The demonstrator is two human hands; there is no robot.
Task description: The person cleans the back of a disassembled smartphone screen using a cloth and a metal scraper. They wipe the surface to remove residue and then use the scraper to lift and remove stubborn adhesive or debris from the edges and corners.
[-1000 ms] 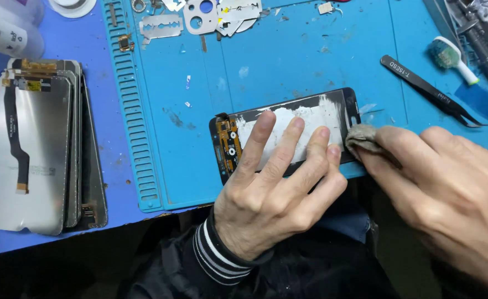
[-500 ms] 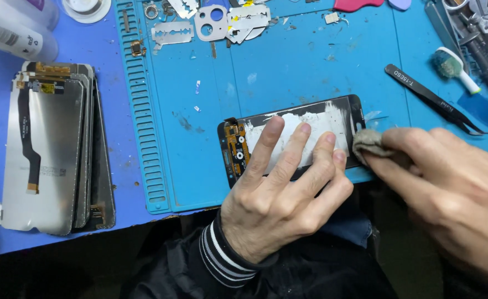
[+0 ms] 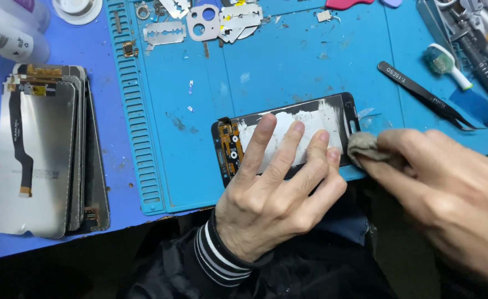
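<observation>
Moved: phone screen (image 3: 288, 138) slightly rightward with both hands. Thin, light, stiff, fragile; hold flat. Left hand (image 3: 274, 194), fingers spread, presses it onto blue mat (image 3: 200, 166). Right hand (image 3: 448, 188) pinches grey cloth (image 3: 363, 147) at its right end.

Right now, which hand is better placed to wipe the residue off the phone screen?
The right hand: it already pinches the grey cloth at the edge of the phone screen. The left hand lies flat on the panel, pinning it down.

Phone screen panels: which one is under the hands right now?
The black-framed phone screen panel smeared with white residue on the teal mat; the left hand presses it. The grey-backed panels lie stacked, untouched, far left.
</observation>
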